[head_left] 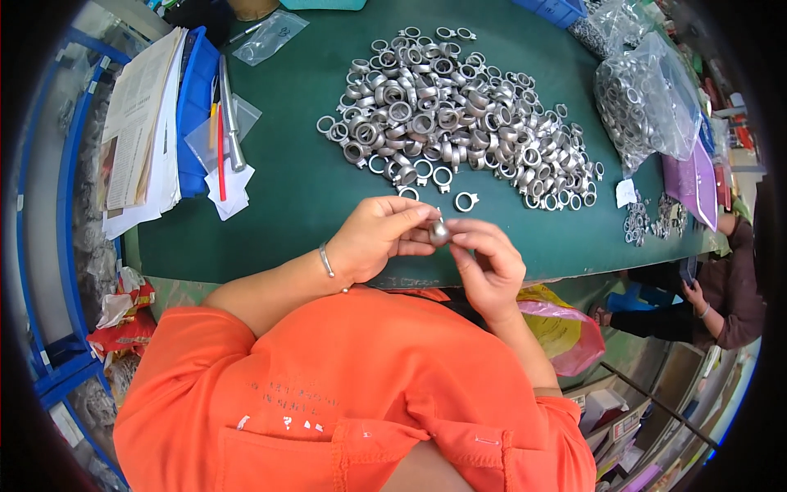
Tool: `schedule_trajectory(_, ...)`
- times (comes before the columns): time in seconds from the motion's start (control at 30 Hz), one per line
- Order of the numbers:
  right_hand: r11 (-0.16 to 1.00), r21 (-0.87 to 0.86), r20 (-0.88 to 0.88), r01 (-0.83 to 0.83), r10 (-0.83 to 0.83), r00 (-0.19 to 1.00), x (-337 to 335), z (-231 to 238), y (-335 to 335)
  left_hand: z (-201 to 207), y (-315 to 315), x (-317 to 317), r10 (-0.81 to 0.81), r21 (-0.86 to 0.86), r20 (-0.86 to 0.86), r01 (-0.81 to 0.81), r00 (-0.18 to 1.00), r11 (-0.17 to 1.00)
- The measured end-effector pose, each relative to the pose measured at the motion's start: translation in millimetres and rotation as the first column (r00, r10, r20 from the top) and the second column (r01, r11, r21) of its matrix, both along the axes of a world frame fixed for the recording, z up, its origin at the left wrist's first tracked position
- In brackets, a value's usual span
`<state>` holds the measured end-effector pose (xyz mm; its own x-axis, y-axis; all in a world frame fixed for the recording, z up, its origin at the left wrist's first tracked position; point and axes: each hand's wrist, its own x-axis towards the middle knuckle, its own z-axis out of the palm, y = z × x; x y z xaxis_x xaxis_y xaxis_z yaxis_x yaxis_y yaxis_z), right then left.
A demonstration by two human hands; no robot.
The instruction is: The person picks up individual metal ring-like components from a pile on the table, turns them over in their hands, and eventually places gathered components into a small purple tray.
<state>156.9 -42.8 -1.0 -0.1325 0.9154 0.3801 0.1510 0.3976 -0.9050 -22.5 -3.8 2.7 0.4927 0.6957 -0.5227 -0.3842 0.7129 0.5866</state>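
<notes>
A metallic ring [440, 235] sits just below the centre of the frame, pinched between the thumb and fingers of the left hand [373, 239]. The right hand's [492, 264] bent fingertips meet the ring's right side; whether they grip it too, I cannot tell. Just above, a loose ring [466, 202] lies on the green table [270, 184], near a large heap of similar rings [443, 111] spreading across the upper middle. A clear bag [639, 111] of rings stands at upper right. At upper left, papers [139, 123] lie beside a blue tray [193, 156].
</notes>
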Motion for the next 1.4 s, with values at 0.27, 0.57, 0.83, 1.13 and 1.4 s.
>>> schedule_trajectory(0.27,0.978,0.130,0.607,0.161,-0.207,0.767,18.4,-19.6,29.2,-0.9,4.0,-6.5,-0.072,-0.054,0.010,0.073,0.997,0.996)
schedule_trajectory(0.57,1.000,0.005,0.109,-0.004,0.004,0.994,4.3,0.5,14.2,6.6,9.9,1.3,-0.138,0.262,-0.138,0.170,0.981,0.950)
schedule_trajectory(0.83,0.951,-0.249,-0.491,-0.185,0.041,0.870,0.1,-8.1,1.8,5.6,4.9,4.0,0.034,0.755,-0.291,0.208,0.956,0.623)
schedule_trajectory(1.13,0.993,-0.088,-0.176,0.083,-0.097,0.980,-3.6,-6.3,3.1,13.4,-1.6,5.2,-0.032,0.469,-0.192,0.120,0.981,0.875)
schedule_trajectory(1.4,0.926,0.369,0.299,-0.075,-0.041,0.953,-3.6,21.1,6.6,8.3,0.2,0.8,-0.030,0.190,-0.004,0.030,1.000,0.981)
